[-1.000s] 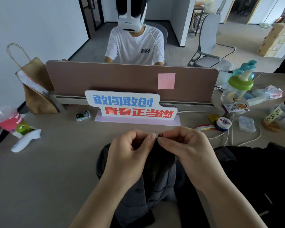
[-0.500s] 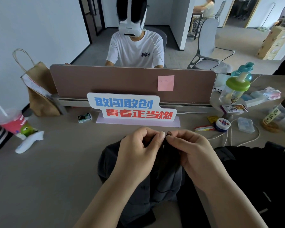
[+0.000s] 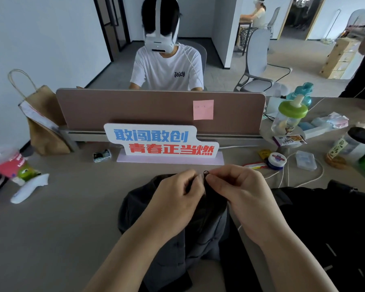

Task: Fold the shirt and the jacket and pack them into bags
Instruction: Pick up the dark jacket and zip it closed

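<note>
A dark grey jacket (image 3: pixel 200 239) lies bunched on the table in front of me. My left hand (image 3: pixel 175 201) pinches its top edge with curled fingers. My right hand (image 3: pixel 240 192) pinches the small black zipper pull (image 3: pixel 206 172) right beside the left fingertips. A black garment or bag (image 3: pixel 325 228) lies to the right of the jacket, partly under my right forearm. A brown paper bag (image 3: pixel 44 125) with handles leans at the far left of the desk divider.
A slogan sign (image 3: pixel 162 142) stands just beyond my hands, with the brown divider (image 3: pixel 135 108) behind it. White cables (image 3: pixel 287 178), a round tin (image 3: pixel 277 160), bottles and jars crowd the right. A pink cup (image 3: pixel 6 163) and white controller (image 3: pixel 27 189) lie left. A person sits opposite.
The view has tilted down a little and my hands stay together at the jacket's top edge, with the right fingers still on the zipper pull.
</note>
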`<state>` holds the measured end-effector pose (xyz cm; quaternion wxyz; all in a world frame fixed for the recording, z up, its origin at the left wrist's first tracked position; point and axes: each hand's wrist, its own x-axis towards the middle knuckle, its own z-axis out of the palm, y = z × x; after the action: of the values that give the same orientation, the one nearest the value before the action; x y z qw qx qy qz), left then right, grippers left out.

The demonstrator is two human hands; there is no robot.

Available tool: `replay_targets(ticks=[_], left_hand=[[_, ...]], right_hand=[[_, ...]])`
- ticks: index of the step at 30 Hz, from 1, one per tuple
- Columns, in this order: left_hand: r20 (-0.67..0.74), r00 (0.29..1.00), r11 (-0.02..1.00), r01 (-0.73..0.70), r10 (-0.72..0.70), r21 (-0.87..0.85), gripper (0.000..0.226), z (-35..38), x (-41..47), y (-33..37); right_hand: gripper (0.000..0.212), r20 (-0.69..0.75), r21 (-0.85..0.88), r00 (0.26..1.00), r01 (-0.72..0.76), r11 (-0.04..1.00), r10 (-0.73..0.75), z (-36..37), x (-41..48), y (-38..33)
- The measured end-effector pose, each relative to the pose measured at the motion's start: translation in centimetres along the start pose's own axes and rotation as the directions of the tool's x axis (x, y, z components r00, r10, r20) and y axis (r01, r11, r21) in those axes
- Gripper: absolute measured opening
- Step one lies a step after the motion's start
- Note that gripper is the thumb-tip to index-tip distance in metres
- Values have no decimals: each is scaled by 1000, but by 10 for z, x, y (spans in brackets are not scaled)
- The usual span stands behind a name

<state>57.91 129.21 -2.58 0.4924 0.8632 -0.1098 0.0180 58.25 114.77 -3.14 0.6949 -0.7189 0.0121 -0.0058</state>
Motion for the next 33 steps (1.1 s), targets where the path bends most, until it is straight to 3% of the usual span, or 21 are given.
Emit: replay_targets(ticks=[3, 8, 13, 16, 18, 21, 24, 26, 27, 28, 30, 31, 33], left_hand=[[-83, 994, 996, -72, 76, 51, 35, 4, 2, -6], [-118, 993, 998, 15, -22, -55, 29, 11, 7, -1], [-155, 988, 1000, -13, 8, -27, 32, 10, 6, -2], [-149, 988, 999, -50, 49, 1, 37, 7, 5, 3], [-112, 989, 995, -96, 99, 25, 38, 5, 7, 10], [-71, 992, 994, -105, 105, -1, 38, 1, 15, 14], [-69, 995, 996, -71, 75, 49, 29, -1, 17, 9], [-204, 979, 996, -4, 21, 86, 26, -1, 8, 3], [-276, 958, 995, 94, -81, 33, 35, -1, 3, -1], [-264, 930, 965, 226, -255, -135, 45, -2, -2, -2], [60, 848, 731, 488, -527, -477, 59, 0, -8, -1], [211, 817, 637, 556, -536, -534, 62, 2, -9, 2], [281, 827, 596, 550, -487, -585, 58, 7, -9, 4]], right_hand=[[6, -29, -68, 996, 83, 994, -85, 2, 1, -4], [7, -6, -163, 994, 107, 981, -110, 3, 4, -7], [2, 13, -33, 999, 45, 998, -44, 4, 4, 0], [13, 120, -28, 993, 12, 1000, -8, 8, 1, 5], [17, 159, 88, 986, 32, 996, -46, 9, -4, 10], [13, 59, 205, 992, 100, 974, -115, 2, -2, 7], [8, -45, 98, 988, 152, 983, -148, -5, 4, 2], [13, -115, -21, 976, 182, 983, -183, -5, 5, 3], [15, -143, -83, 967, 201, 976, -212, -4, 5, 5], [17, -162, -141, 954, 231, 963, -252, -3, 4, 8], [19, -163, -245, 915, 325, 914, -369, -2, 1, 14], [17, -125, -312, 882, 400, 862, -455, -1, 1, 16], [12, -6, -414, 809, 533, 738, -587, 2, -1, 22]])
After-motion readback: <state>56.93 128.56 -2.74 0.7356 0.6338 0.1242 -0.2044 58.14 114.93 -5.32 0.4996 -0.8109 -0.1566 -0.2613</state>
